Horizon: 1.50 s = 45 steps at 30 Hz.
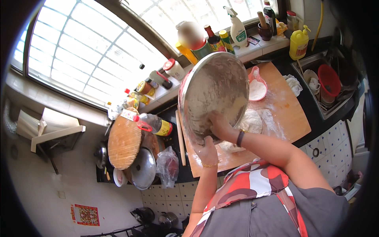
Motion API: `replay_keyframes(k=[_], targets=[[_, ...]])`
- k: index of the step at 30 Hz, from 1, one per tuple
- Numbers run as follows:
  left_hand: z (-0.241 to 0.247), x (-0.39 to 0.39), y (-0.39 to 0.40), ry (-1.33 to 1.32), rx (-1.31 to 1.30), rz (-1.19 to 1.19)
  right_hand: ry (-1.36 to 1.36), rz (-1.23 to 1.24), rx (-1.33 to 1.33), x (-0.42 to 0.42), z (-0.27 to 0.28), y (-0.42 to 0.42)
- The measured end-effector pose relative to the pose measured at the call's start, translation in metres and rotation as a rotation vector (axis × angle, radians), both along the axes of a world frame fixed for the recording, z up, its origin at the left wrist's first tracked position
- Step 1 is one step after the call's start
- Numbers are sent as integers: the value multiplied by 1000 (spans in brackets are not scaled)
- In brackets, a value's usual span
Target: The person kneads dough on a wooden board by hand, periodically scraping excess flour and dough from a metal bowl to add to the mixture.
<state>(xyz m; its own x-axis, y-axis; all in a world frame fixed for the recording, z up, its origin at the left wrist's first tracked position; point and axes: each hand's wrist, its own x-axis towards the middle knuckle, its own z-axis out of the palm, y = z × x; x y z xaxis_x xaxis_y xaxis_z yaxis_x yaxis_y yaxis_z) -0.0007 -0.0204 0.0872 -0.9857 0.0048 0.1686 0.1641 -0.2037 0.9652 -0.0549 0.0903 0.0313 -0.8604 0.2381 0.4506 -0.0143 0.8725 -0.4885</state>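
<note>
A large metal basin (217, 86), its inner wall smeared with flour and dough residue, is held tilted over a wooden board (291, 109). My left hand (206, 149) grips the basin at its lower rim. Inside the basin, my right hand (220, 126) has its fingers against the residue on the wall; whether they hold anything is hidden. Below and partly behind the basin and my right forearm lies pale dough (251, 121) on the floured board. A pink scoop (257, 87) of white flour rests on the board beside the basin.
A wooden rolling pin (180, 137) lies along the board's left side. Further left are a plastic oil bottle (157, 123), a metal lid (143, 169) and a round slatted tray (124, 142). A white cloth (293, 85) lies right, near a sink (324, 114) with dishes. Bottles line the windowsill.
</note>
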Motion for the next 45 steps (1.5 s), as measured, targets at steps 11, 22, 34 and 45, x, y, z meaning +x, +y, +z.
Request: replay_keyframes(k=[11,22,34,45], targets=[[25,10,5,-30,-91,29,121,354,-246,-18,35,33],[-10,9,7,-100,154,-40,839,67,-997,-39,135,9],[-3,1,-14,452,-688,-66,606,266,-877,-24,147,-2],[31,5,-4,287,-214,-42,596,107,-61,-8,106,32]])
